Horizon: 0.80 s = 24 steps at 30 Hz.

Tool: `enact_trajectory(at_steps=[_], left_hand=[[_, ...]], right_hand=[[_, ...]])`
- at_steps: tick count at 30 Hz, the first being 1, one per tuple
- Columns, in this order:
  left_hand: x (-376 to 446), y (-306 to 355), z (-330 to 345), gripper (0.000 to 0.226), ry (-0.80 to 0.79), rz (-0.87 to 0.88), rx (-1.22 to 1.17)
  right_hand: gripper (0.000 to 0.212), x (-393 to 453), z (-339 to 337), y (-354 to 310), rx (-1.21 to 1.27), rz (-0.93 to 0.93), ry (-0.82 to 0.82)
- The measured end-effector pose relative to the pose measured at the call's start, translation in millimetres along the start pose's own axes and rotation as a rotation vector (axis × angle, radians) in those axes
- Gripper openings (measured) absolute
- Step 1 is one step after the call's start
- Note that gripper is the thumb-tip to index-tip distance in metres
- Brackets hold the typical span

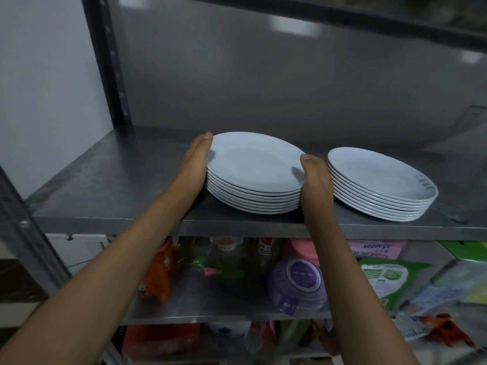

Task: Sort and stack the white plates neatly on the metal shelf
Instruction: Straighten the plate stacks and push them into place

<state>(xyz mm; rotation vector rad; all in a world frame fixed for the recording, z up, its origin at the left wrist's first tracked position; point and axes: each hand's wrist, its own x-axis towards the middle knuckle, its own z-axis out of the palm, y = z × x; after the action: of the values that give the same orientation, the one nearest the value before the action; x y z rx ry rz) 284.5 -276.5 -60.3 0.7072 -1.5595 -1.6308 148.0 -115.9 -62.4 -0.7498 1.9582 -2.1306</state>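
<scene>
Two stacks of white plates stand on the metal shelf (110,185). The left stack (253,169) holds several plates and sits near the shelf's front edge. My left hand (193,164) presses flat against its left side, fingers straight and together. My right hand (315,180) presses flat against its right side, in the gap between the two stacks. The right stack (376,180), also several plates, stands free just right of my right hand, with small dark marks on the top plate's rim.
A dark upright post (110,61) rises at the shelf's back left, and a grey metal back panel closes the rear. Another shelf runs overhead. The shelf below is crowded with bottles, a purple tub (297,283) and green packets (384,280).
</scene>
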Motion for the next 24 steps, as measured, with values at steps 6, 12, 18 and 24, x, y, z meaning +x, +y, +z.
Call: enact_trajectory(at_steps=[6, 12, 18, 24], left_hand=[[2, 6, 7, 0.046, 0.092, 0.025, -0.029], [0, 7, 5, 0.065, -0.006, -0.030, 0.051], [0, 11, 10, 0.051, 0.067, 0.029, 0.047], [6, 8, 12, 0.048, 0.039, 0.017, 0.055]], right_hand=[[0.027, 2, -2, -3, 0.088, 0.038, 0.037], [0.049, 7, -4, -3, 0.143, 0.119, 0.033], [0.054, 9, -7, -2, 0.189, 0.151, -0.026], [0.063, 14, -7, 2, 0.200, 0.150, -0.064]])
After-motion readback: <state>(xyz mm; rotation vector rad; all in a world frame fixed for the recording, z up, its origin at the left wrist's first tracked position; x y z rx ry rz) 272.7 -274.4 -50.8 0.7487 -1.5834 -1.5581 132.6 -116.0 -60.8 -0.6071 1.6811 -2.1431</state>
